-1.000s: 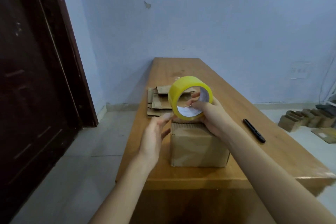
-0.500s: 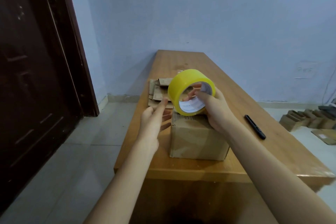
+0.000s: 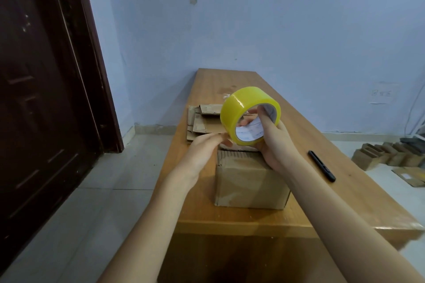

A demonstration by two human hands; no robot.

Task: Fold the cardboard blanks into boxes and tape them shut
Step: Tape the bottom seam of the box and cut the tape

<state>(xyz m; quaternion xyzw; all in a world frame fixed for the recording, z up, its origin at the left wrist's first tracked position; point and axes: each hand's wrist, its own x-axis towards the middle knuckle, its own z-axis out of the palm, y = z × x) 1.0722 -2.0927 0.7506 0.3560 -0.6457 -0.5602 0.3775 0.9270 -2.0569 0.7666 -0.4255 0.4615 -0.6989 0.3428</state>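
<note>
- Two hands on the job, and the right hand (image 3: 274,142) has the yellow tape roll (image 3: 249,115): fingers hooked through the core, thumb side wrapped round the outer band, clamped on it firmly.
- Roll is held in the air with its open core facing back toward the camera and a little to the right, so its axis runs roughly from the person away toward the far wall, tilted up.
- Left hand (image 3: 203,151) comes in from the left, fingertips meeting the lower left rim of the roll. Fingers look pinched together there, likely on the loose tape end, though the tape end itself is too small to make out.
- Directly below the roll sits the folded cardboard box (image 3: 250,181), standing on the near end of the wooden table (image 3: 230,80). Its top edge is just under the right wrist, roll and box near but apart.
- My read: the pull must go down and toward the person, laying tape along the box's top seam. The left hand is the nearer one to the box's left edge, so it anchors the end while the right unrolls.
- Beyond the roll, a stack of flat cardboard blanks (image 3: 202,124) lies on the table, waiting.
- Off to the right, well apart from the box, a black marker (image 3: 322,165) lies on the tabletop.
</note>
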